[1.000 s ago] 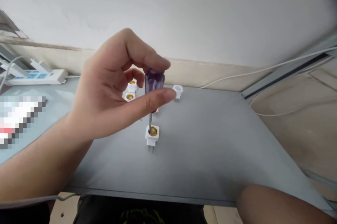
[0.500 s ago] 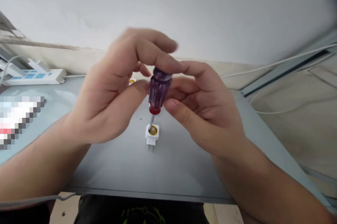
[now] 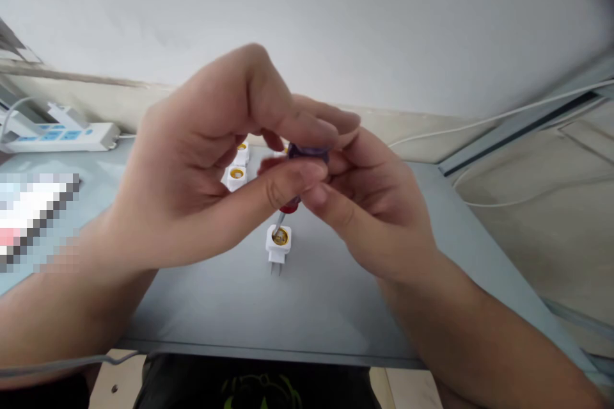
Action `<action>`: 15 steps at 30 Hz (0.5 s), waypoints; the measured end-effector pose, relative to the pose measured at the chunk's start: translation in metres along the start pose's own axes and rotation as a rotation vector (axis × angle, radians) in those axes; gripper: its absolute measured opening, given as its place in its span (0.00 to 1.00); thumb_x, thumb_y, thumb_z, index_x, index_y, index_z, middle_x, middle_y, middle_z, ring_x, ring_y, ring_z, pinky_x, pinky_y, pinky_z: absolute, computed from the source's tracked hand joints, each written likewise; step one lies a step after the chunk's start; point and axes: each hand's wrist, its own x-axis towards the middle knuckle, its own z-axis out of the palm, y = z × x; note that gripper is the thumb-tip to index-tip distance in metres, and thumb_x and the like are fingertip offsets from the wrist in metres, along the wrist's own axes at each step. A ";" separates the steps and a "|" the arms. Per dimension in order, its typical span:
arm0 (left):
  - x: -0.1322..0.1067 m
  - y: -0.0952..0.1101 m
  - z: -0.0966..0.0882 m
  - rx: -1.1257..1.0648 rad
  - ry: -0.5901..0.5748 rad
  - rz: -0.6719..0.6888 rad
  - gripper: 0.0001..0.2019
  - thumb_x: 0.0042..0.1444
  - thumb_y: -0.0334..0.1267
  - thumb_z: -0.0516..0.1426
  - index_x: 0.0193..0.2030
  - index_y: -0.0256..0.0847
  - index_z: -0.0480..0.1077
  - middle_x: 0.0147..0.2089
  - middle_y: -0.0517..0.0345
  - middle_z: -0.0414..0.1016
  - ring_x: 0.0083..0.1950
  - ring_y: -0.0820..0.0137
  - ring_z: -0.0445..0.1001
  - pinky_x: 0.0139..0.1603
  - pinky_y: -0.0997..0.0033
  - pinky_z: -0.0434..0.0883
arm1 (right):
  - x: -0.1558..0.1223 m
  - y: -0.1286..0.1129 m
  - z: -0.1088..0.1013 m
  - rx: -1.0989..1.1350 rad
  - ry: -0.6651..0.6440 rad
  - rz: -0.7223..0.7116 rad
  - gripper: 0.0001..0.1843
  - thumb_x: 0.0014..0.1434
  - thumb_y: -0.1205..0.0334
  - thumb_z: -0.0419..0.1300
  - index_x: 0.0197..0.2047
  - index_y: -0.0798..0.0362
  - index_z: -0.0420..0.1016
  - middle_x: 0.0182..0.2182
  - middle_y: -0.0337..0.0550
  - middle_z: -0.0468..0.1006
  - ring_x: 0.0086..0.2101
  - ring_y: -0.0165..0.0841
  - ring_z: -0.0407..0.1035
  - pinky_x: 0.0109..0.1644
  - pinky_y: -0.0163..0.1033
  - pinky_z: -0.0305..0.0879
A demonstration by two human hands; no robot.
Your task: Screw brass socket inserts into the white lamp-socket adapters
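A screwdriver (image 3: 290, 208) with a purple handle and a red collar stands tilted, its tip inside the brass-lined opening of a white plug-in lamp socket (image 3: 278, 246). The socket lies on the grey table, its two prongs pointing toward me. My left hand (image 3: 206, 172) grips the upper part of the handle between thumb and fingers. On the right side, my right hand (image 3: 378, 204) has its thumb and curled fingers against the same handle. Most of the handle is hidden behind my fingers.
Several more white sockets (image 3: 237, 176) stand farther back, partly behind my hands. A white power strip (image 3: 67, 135) with plugs lies at the back left. A blurred-out flat object (image 3: 38, 217) is at the left. A pale wall rises behind the table (image 3: 288, 319).
My left thumb and fingers have closed across the handle, covering more of it. The screwdriver leans more to the right at its top, its tip staying in the socket.
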 end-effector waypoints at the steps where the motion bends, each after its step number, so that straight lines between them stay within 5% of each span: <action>1: -0.002 0.000 -0.001 -0.030 -0.004 -0.014 0.11 0.68 0.26 0.60 0.48 0.49 0.71 0.46 0.67 0.79 0.56 0.60 0.83 0.53 0.53 0.84 | -0.001 0.000 0.001 -0.014 0.005 0.011 0.14 0.68 0.68 0.67 0.53 0.49 0.71 0.44 0.39 0.79 0.43 0.31 0.77 0.46 0.40 0.81; 5: -0.006 -0.008 -0.002 -0.034 -0.025 -0.071 0.08 0.68 0.34 0.61 0.51 0.49 0.73 0.51 0.57 0.77 0.59 0.56 0.81 0.57 0.47 0.81 | -0.004 0.004 0.004 -0.180 0.128 -0.067 0.18 0.62 0.68 0.72 0.51 0.45 0.72 0.39 0.36 0.73 0.38 0.30 0.73 0.43 0.40 0.78; 10: -0.005 -0.019 0.007 0.128 0.055 0.073 0.12 0.60 0.43 0.71 0.36 0.46 0.72 0.46 0.57 0.76 0.47 0.60 0.78 0.46 0.53 0.78 | -0.006 0.017 0.003 -0.277 0.127 -0.141 0.11 0.64 0.64 0.71 0.48 0.47 0.76 0.39 0.40 0.75 0.37 0.33 0.71 0.40 0.41 0.74; 15: -0.004 -0.014 0.016 0.046 0.052 0.042 0.18 0.58 0.44 0.72 0.52 0.52 0.74 0.55 0.58 0.77 0.49 0.60 0.78 0.45 0.55 0.78 | -0.004 0.021 0.007 -0.234 0.047 -0.072 0.04 0.69 0.66 0.66 0.43 0.49 0.74 0.36 0.38 0.76 0.34 0.30 0.73 0.37 0.39 0.75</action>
